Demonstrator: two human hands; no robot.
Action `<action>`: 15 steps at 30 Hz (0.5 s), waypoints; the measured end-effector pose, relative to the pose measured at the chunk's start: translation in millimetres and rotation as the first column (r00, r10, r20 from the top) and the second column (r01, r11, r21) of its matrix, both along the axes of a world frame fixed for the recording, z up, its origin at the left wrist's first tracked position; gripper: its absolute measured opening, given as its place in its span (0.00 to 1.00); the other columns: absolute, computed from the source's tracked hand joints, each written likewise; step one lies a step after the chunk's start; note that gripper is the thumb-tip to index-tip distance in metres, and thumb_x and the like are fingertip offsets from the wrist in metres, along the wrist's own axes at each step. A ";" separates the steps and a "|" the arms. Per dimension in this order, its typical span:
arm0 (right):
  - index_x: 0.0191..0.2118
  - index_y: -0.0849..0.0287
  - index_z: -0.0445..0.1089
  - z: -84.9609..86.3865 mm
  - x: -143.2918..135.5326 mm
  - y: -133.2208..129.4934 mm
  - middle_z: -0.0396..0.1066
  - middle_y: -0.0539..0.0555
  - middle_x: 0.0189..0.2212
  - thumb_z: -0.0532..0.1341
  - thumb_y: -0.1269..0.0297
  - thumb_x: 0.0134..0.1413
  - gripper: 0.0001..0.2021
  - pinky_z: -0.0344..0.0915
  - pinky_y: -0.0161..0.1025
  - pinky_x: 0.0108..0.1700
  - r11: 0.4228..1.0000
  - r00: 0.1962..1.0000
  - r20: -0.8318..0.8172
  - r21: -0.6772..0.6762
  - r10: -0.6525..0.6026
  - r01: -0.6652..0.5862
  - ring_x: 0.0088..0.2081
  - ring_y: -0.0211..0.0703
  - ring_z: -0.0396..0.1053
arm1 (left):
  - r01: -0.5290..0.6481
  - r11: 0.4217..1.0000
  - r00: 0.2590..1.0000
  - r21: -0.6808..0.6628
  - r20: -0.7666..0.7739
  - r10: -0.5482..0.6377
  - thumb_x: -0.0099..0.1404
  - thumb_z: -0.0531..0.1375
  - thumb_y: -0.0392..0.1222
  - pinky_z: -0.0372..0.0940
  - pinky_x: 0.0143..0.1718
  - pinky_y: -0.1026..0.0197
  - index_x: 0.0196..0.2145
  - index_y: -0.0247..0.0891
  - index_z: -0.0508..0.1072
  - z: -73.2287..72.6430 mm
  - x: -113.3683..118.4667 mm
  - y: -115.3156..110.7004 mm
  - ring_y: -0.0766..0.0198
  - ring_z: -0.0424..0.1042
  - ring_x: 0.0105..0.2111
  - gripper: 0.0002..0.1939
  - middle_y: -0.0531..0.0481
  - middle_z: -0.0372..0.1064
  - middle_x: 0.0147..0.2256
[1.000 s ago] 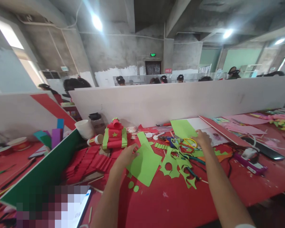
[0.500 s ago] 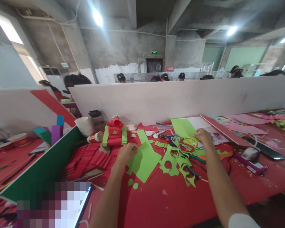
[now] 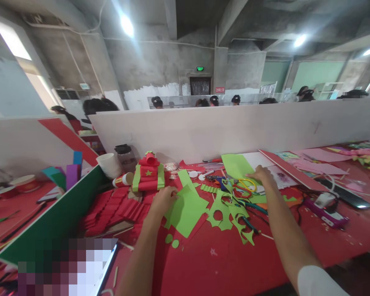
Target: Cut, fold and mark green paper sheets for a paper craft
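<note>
My left hand [image 3: 165, 199] has its fingers curled at the left edge of a light green paper sheet [image 3: 187, 213], which lies flat on the red table. Its thumb is partly hidden. Farther right, my right hand [image 3: 264, 177] pinches the near corner of a second green sheet [image 3: 237, 165]. Beside those fingers are scissors [image 3: 247, 185] with yellow handles. Between my hands lie green paper offcuts [image 3: 218, 211] with round holes cut in them. Two small green paper discs [image 3: 169, 238] rest in front of the left sheet.
A red and green paper model with a star [image 3: 148, 172] stands behind my left hand, near pleated red paper [image 3: 120, 209]. A green board [image 3: 55, 213] edges the left side. A white partition [image 3: 203, 127] runs along the back. A purple power strip [image 3: 327, 213] lies right.
Both hands stay almost where they were. The view has shifted very slightly; the papers and scissors look unmoved.
</note>
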State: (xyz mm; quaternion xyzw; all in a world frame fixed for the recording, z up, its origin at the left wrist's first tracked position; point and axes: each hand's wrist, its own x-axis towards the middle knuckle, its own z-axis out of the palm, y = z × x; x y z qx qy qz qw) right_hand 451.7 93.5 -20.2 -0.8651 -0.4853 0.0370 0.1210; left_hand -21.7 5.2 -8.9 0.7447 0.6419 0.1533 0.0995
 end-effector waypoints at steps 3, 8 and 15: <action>0.57 0.63 0.63 0.3 2.5 1.2 0.68 0.72 0.51 0.67 0.42 0.44 0.39 0.67 0.50 0.46 0.999 0.999 -0.024 -0.016 0.030 -0.031 0.51 0.63 0.70 | -0.062 0.998 0.998 -0.018 -0.014 0.062 0.60 0.60 0.44 0.56 0.31 0.62 0.39 0.45 0.75 3.3 0.7 -2.5 0.56 0.74 0.39 0.10 0.49 0.77 0.39; 0.54 0.62 0.67 0.0 9.2 2.7 0.71 0.69 0.47 0.66 0.46 0.46 0.32 0.67 0.47 0.44 0.997 0.997 -0.032 -0.025 0.066 -0.067 0.49 0.60 0.71 | -0.108 0.993 0.994 -0.042 -0.013 0.107 0.59 0.61 0.46 0.57 0.32 0.62 0.37 0.45 0.76 5.9 -0.7 -2.8 0.55 0.74 0.39 0.08 0.49 0.78 0.39; 0.57 0.60 0.62 0.9 -9.3 12.9 0.66 0.69 0.53 0.65 0.39 0.44 0.39 0.63 0.52 0.50 0.996 0.996 -0.002 0.027 0.085 -0.085 0.56 0.64 0.64 | 0.011 1.000 0.999 -0.013 -0.030 -0.011 0.60 0.59 0.40 0.58 0.33 0.62 0.39 0.43 0.75 -6.2 -1.8 4.2 0.55 0.75 0.41 0.09 0.47 0.77 0.40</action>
